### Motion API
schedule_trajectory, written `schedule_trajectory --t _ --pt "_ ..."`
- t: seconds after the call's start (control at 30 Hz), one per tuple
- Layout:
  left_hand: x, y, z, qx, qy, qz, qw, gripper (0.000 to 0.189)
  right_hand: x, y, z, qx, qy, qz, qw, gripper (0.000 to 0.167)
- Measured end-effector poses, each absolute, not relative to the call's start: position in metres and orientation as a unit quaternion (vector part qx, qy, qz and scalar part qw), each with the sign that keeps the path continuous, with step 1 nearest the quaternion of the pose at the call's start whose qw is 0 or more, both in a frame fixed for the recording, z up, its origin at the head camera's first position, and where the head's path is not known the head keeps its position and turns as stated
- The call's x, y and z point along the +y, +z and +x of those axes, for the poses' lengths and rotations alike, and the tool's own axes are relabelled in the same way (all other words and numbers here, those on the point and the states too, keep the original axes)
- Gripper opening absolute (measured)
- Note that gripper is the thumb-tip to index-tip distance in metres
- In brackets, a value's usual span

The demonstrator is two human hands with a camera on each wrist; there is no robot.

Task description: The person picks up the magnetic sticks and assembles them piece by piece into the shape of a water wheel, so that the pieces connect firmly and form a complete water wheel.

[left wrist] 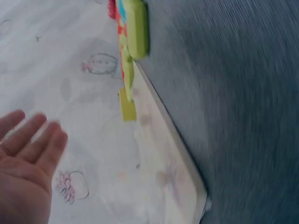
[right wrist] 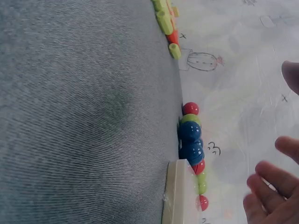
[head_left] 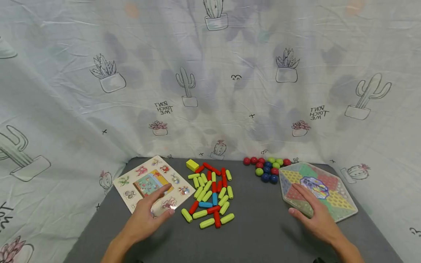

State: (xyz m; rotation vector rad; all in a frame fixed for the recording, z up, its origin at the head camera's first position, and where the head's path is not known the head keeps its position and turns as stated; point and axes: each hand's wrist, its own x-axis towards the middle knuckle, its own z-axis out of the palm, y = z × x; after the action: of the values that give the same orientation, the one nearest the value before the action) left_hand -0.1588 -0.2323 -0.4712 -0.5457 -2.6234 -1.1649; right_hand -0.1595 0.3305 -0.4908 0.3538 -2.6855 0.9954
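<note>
While both hands hang apart over opposite sides of the grey tabletop [head_left: 250, 223], neither grips anything. The left hand [head_left: 146, 215] is open, fingers relaxed and thumb spread; in the head view it covers the near corner of the sea-animal picture board [head_left: 152, 180], but the left wrist view shows it clear of that surface. The right hand [head_left: 317, 219] is likewise empty, its fingers loosely extended above the near-left part of the hexagonal game box [head_left: 329, 195].

Both flat pieces lie fully supported, the board toward the tabletop's far left corner and the box toward its far right, which probably keeps them steady and leaves the middle for loose parts. There, yellow-green beads [head_left: 207, 186], red beads [head_left: 224, 181] and two blue beads [head_left: 215, 199] lie scattered; their long faceted shape likely stops them rolling far. A yellow block [head_left: 192, 165] sits behind them, near the far edge.

Red, green and blue balls [head_left: 266, 170] cluster at the far edge, beside the box's left corner. Being round, they would seem the likeliest to wander, so the box and the cactus-printed cloth [head_left: 210, 91] behind may help contain them; whether any ball touches the box is unclear.
</note>
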Motion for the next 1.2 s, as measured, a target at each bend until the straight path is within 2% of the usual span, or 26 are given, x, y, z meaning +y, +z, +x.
schedule_trajectory --t 0.13,0.33,0.5,0.63,0.87,1.0,1.2 --pt "-0.229 -0.475 -0.159 -0.812 -0.520 -0.256 0.066 0.065 0.333 -0.493 -0.163 -0.915 0.362 0.116 0.138 0.071" --pt "-0.206 -0.479 -0.159 -0.664 -0.666 -0.333 -0.067 0.053 0.335 -0.498 -0.175 -0.886 0.417 0.137 0.146 0.061" --pt "-0.168 -0.488 -0.154 -0.563 -0.728 -0.350 -0.174 0.048 0.337 -0.506 -0.188 -0.869 0.444 0.155 0.152 0.058" --pt "-0.137 -0.497 -0.149 -0.529 -0.745 -0.336 -0.227 0.046 0.337 -0.511 -0.198 -0.864 0.462 0.149 0.132 0.055" --pt "-0.111 -0.509 -0.153 -0.563 -0.728 -0.306 -0.245 0.044 0.335 -0.515 -0.216 -0.854 0.482 0.157 0.119 0.054" --pt "-0.104 -0.508 -0.162 -0.610 -0.707 -0.274 -0.231 0.042 0.335 -0.516 -0.226 -0.858 0.473 0.158 0.125 0.054" --pt "-0.096 -0.509 -0.172 -0.682 -0.657 -0.246 -0.208 0.041 0.336 -0.519 -0.243 -0.866 0.470 0.141 0.101 0.057"
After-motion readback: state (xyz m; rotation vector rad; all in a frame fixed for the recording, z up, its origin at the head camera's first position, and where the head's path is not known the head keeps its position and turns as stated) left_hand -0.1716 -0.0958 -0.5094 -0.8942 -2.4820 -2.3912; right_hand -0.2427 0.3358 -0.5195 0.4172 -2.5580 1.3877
